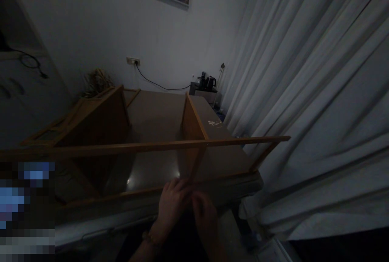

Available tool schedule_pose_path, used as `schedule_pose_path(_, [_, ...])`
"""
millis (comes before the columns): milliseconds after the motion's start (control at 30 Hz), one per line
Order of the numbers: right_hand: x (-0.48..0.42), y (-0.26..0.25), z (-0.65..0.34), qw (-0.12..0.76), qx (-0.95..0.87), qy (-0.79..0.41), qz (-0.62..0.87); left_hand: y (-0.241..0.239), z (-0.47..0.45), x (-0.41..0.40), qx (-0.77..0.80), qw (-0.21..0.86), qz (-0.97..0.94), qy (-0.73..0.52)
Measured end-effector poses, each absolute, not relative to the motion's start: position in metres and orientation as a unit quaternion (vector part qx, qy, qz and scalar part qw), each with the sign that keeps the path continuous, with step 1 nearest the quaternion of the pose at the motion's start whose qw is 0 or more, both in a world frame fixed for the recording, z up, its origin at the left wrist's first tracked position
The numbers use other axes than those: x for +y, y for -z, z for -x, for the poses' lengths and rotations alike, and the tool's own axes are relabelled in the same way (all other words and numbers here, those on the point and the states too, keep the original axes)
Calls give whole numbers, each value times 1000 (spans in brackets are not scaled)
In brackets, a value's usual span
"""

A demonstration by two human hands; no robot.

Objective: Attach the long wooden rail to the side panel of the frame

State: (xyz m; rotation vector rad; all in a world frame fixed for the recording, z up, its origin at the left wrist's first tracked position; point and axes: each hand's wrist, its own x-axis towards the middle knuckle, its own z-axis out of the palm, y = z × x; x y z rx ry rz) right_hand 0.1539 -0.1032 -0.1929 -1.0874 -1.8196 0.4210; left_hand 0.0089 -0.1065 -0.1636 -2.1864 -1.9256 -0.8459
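Note:
A wooden furniture frame (194,143) with upright panels rests on the brown tabletop (158,112). My left hand (172,199) is at the frame's lower front rail, where the middle post meets it, its fingers closed over the wood. Just to its right, my right hand (205,211) is held close to the same joint with curled fingers. Whatever the right fingertips pinch is too dark and small to make out. The left wrist wears a bracelet (148,237).
Small pale pieces (214,124) lie on the tabletop beyond the frame. At the back, a black kettle (210,82) stands on a small cabinet (204,92), with a cord (164,88) running to a wall socket (133,61). White curtains (304,92) hang close on the right.

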Motion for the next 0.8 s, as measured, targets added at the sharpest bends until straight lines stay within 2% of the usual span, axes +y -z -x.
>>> schedule_pose_path(200, [-107, 195, -157, 473, -725, -180, 466, 168, -9, -106, -630, 57, 717, 293])
schedule_pose_path(533, [-99, 194, -175, 473, -767, -156, 405, 175, -10, -104, -633, 61, 714, 294])
schedule_pose_path(800, [-106, 189, -160, 449, -742, -169, 467, 171, -10, -105, -641, 52, 709, 290])
